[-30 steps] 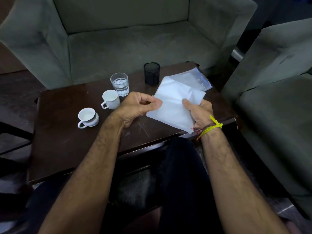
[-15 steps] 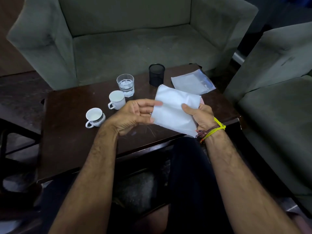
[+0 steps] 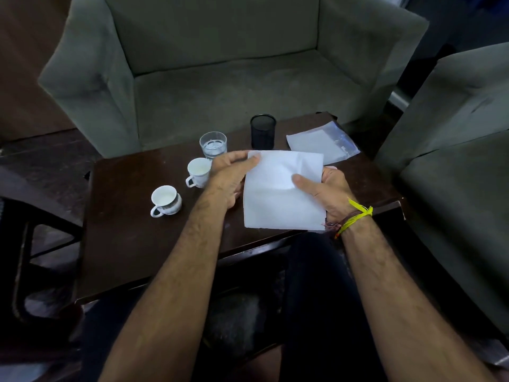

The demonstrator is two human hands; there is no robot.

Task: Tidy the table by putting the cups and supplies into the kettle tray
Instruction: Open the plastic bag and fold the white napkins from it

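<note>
Both hands are up over the bench with a white napkin (image 3: 283,194) held between them. The left hand (image 3: 230,177) is curled closed on the napkin's upper left corner, fingertips pinching the edge at about ten o'clock on the sheet. The right hand (image 3: 323,190) grips the right side, thumb pressed flat on the front face near the middle, the other fingers hidden behind the sheet. A yellow thread band (image 3: 355,216) is tied round that wrist. The napkin hangs roughly square, slightly creased near the thumb, lifted clear of the dark wooden bench (image 3: 124,244).

Out from the hands, at nine o'clock, a white cup (image 3: 198,172) stands upright just beside the left hand, handle toward the near side. A second white cup (image 3: 165,201) sits farther out at about eight o'clock, apart from the first. At eleven o'clock a clear glass (image 3: 213,144) holds water. At twelve o'clock stands a black mesh holder (image 3: 263,131). At one o'clock a clear plastic packet (image 3: 322,146) with white napkins inside lies flat near the bench's far corner.

A grey armchair (image 3: 234,78) stands beyond the bench; another grey chair (image 3: 454,147) is at three o'clock.
</note>
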